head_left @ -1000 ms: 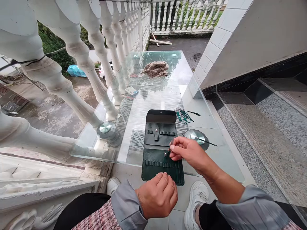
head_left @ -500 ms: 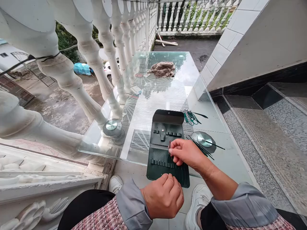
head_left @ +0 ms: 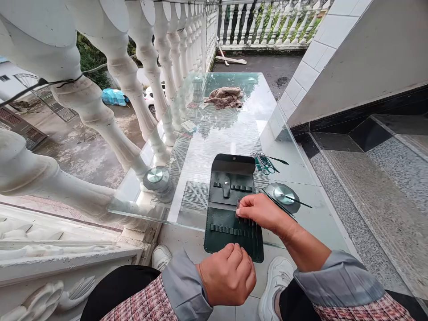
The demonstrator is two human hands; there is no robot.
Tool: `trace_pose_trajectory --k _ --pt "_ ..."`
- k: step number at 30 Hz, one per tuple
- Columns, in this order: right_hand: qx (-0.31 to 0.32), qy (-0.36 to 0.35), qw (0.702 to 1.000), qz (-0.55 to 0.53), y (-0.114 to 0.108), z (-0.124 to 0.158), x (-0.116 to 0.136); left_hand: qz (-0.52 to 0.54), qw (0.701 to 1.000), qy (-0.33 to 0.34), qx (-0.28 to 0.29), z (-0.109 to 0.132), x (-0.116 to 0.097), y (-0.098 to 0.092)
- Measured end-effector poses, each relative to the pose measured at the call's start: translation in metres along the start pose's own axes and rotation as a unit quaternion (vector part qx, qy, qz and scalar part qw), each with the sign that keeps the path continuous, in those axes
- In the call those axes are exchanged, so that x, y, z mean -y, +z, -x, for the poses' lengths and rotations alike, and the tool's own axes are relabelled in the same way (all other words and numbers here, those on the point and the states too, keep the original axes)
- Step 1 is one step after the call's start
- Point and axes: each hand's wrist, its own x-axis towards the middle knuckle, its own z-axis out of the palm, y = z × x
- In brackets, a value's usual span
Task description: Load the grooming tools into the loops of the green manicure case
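"On the near end of the glass table (head_left: pixel 214 133), what lay there?"

"A dark green tool case (head_left: pixel 230 229), folded open, its flap pointing away from the person. Its bottom end hung past the table's near edge, above the white shoes (head_left: pixel 276 278)."

"And the hands?"

"The right hand (head_left: pixel 264 211) hovered over the middle of the case, thumb and forefinger pinched tight on a small metal tool (head_left: pixel 237 206). Its tip pointed down at the lower row of loops. I couldn't make out what sort of tool it was, it was too small."

"The left one?"

"The left hand (head_left: pixel 227 274) was curled into a fist right at the case's near edge, knuckles up. Whether it gripped the edge or only rested against it, I couldn't tell."

"Anything else on the table?"

"Green-handled scissors (head_left: pixel 264 163) just off the flap's right corner, with other small tools beside them. A few thin black picks (head_left: pixel 284 206) lay across a round metal disc (head_left: pixel 284 195), close to the right wrist. At the far end sat a crumpled brown cloth (head_left: pixel 225 97). White railing posts (head_left: pixel 147 58) ran along the left side."
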Motion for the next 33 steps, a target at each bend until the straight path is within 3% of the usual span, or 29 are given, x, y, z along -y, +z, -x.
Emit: trace_pose_trajectory --k 6,17,24,28,33 --pt "0.032 -0.012 0.998 0.043 0.0000 0.0009 0.0009 0.005 1.000 0.015 0.021 0.0018 -0.0020 0.0002" --pt "0.069 -0.059 0.991 0.100 -0.0031 0.0068 0.0011 0.000 1.000 0.007 -0.013 0.0003 0.0006 -0.0028" --pt "0.005 -0.021 0.999 0.045 -0.0033 0.0048 0.0037 -0.028 1.000 0.011 -0.003 0.0001 0.0018 -0.0021" --pt "-0.047 -0.064 0.993 0.084 -0.0006 0.0038 0.0058 -0.025 1.000 0.009 -0.012 -0.0019 0.0023 -0.0037" --pt "-0.042 -0.148 0.971 0.184 0.0028 0.0055 0.0058 -0.015 1.000 0.011 -0.011 -0.0027 0.0036 -0.0045"
